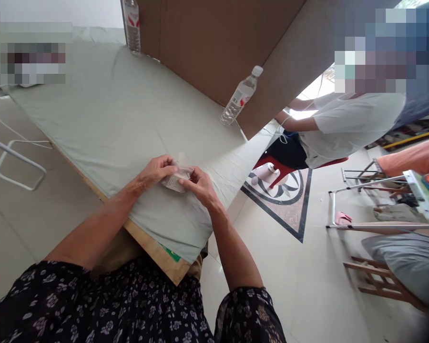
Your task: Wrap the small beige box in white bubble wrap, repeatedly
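Observation:
Between my two hands is a small clear plastic packet point(174, 183) with a pale printed label and something in it that I cannot make out. My left hand point(159, 170) pinches its left side, thumb on top. On its right side, my right hand point(200, 185) grips the plastic with thumb and bent fingers. The packet is held just over the near part of a table covered with a grey-green cloth point(93, 95). Part of the packet is hidden by my fingers.
A large brown cardboard panel point(207, 43) stands across the far side of the table. Against it are a water bottle point(240, 96) at right and another bottle point(132, 28) at left. A person in a white shirt point(357, 124) sits beyond; a wooden stool point(386, 281) is at right.

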The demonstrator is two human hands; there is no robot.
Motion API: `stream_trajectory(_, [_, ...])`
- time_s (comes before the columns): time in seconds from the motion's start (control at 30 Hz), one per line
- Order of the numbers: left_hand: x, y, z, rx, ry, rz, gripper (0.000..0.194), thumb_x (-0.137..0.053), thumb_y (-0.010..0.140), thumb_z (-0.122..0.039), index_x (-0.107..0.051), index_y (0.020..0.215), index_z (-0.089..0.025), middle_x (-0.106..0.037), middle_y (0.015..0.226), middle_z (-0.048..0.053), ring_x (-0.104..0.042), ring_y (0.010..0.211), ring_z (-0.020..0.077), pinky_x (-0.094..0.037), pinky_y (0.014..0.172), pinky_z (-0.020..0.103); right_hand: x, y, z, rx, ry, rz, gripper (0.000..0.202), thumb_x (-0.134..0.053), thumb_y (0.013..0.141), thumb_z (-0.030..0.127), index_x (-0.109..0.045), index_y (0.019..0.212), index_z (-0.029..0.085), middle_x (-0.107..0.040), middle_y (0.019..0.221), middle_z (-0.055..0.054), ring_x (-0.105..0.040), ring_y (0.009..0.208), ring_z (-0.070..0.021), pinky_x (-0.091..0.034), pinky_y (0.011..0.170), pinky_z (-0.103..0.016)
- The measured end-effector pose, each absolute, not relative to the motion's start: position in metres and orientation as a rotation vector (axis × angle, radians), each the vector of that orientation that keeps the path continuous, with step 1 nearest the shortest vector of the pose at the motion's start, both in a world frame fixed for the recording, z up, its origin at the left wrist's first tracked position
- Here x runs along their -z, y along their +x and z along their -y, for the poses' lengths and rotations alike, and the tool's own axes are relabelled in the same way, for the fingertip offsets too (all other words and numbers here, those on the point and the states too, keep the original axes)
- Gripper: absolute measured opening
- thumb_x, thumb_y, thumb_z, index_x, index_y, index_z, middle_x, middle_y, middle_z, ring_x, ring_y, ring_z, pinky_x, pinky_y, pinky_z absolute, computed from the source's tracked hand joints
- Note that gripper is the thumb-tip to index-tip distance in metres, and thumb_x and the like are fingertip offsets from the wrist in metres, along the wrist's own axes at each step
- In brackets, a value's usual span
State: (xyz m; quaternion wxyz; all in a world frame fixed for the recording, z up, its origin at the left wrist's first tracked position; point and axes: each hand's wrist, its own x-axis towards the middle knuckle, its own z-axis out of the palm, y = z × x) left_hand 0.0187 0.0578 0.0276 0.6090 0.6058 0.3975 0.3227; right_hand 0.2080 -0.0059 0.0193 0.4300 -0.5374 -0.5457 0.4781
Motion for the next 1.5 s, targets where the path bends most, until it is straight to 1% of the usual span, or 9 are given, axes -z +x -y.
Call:
stream_trajectory(0.1, [-0.027,0.017,-0.059,-0.711,1.305,-0.862,0.068,-0.075,0.063,-0.045,-0.058,0.121,-0.014,-0.070,0.096,0.005,-0.067,0.088,0.0215,-0.050,0.075,0.032,-0.018,0.209,0.002,-1.262,-1.321,1.268,0.050,-0.084,0.072,0.053,-0.067,0.106,0.021,-0.070,0.092,-0.002,-0.064,0.082,-0.0179,-0.050,0.075,-0.032])
stream_trajectory(0.17, [-0.025,0.017,-0.059,-0.701,1.302,-0.853,0.089,-0.077,0.063,-0.040,-0.048,0.142,-0.013,-0.071,0.103,0.007,-0.069,0.095,0.0233,-0.052,0.080,0.034,-0.017,0.210,-0.001,-1.274,-1.325,1.263,0.050,-0.085,0.072,0.053,-0.068,0.107,0.022,-0.071,0.093,-0.002,-0.064,0.084,-0.0185,-0.050,0.076,-0.032])
stream_trajectory(0.27, [-0.020,0.018,-0.059,-0.717,1.322,-0.849,0.101,-0.076,0.067,-0.038,-0.036,0.156,-0.013,-0.070,0.109,0.009,-0.069,0.099,0.0234,-0.053,0.085,0.035,-0.018,0.211,-0.004,-1.307,-1.301,1.252,0.054,-0.086,0.071,0.055,-0.068,0.109,0.022,-0.073,0.095,-0.003,-0.066,0.086,-0.0194,-0.051,0.078,-0.033])
stream_trajectory(0.4, [-0.016,0.018,-0.059,-0.723,1.351,-0.835,0.100,-0.074,0.071,-0.039,-0.034,0.159,-0.014,-0.070,0.114,0.009,-0.068,0.099,0.0219,-0.051,0.085,0.034,-0.019,0.211,-0.005,-1.314,-1.285,1.261,0.058,-0.086,0.069,0.057,-0.068,0.111,0.022,-0.075,0.098,-0.004,-0.068,0.089,-0.0197,-0.052,0.079,-0.032])
stream_trajectory(0.6, [-0.015,0.019,-0.059,-0.748,1.469,-0.870,0.093,-0.069,0.075,-0.038,-0.036,0.158,-0.011,-0.071,0.117,0.011,-0.066,0.093,0.0183,-0.051,0.080,0.031,-0.016,0.211,-0.005,-1.169,-1.370,1.377,0.057,-0.078,0.078,0.057,-0.067,0.120,0.019,-0.076,0.104,-0.006,-0.069,0.093,-0.0210,-0.053,0.081,-0.033])
stream_trajectory(0.83, [-0.009,0.020,-0.060,-0.790,1.503,-0.918,0.094,-0.067,0.076,-0.038,-0.035,0.159,-0.009,-0.070,0.127,0.015,-0.069,0.097,0.0196,-0.051,0.081,0.031,-0.013,0.209,-0.010,-1.056,-1.441,1.456,0.060,-0.072,0.084,0.049,-0.062,0.136,0.020,-0.074,0.123,-0.011,-0.069,0.113,-0.0262,-0.054,0.098,-0.041])
stream_trajectory(0.97, [-0.014,0.020,-0.059,-0.791,1.485,-0.953,0.097,-0.067,0.075,-0.037,-0.031,0.160,-0.007,-0.071,0.121,0.014,-0.068,0.092,0.0181,-0.050,0.078,0.030,-0.011,0.207,-0.010,-1.052,-1.453,1.452,0.064,-0.070,0.086,0.049,-0.059,0.141,0.018,-0.072,0.128,-0.014,-0.069,0.118,-0.0287,-0.054,0.103,-0.044])
stream_trajectory(1.13, [-0.017,0.022,-0.057,-0.808,1.462,-0.973,0.098,-0.068,0.074,-0.036,-0.030,0.160,-0.007,-0.070,0.116,0.012,-0.064,0.086,0.0156,-0.048,0.076,0.029,-0.006,0.208,-0.009,-0.922,-1.505,1.488,0.066,-0.071,0.086,0.051,-0.057,0.142,0.019,-0.073,0.125,-0.014,-0.069,0.114,-0.0291,-0.055,0.100,-0.046])
stream_trajectory(1.5, [-0.010,0.022,-0.058,-0.823,1.475,-0.952,0.096,-0.066,0.077,-0.034,-0.027,0.162,-0.011,-0.071,0.112,0.009,-0.063,0.084,0.0152,-0.047,0.073,0.029,0.003,0.209,-0.027,-1.030,-1.347,1.365,0.057,-0.066,0.087,0.057,-0.063,0.131,0.021,-0.074,0.107,-0.008,-0.069,0.095,-0.0202,-0.055,0.089,-0.036])
